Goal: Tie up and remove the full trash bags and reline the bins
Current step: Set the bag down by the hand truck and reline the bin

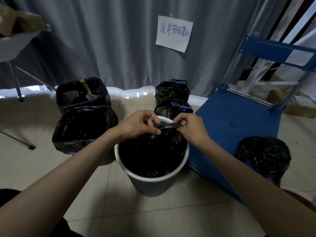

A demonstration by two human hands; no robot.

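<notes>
Head view: white bin (150,183) stands on tile floor, centre, w/ black bag (150,151) inside. Left hand (138,124) and right hand (191,128) both pinch the bag's top edge above the far rim, fingers curled on the plastic. Two tied bags (172,100) w/ blue ties sit behind. Lined bins (82,113) at left. Blue cart (236,124) at right, another black bag (265,158) beside it.

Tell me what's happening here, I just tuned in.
A person is working on the black bag in the white bin. Both hands, left and right, pinch the bag's top edge above the bin. Two tied bags with blue ties sit behind, another bag lies beside the blue cart, and two lined bins stand to the left.
</notes>
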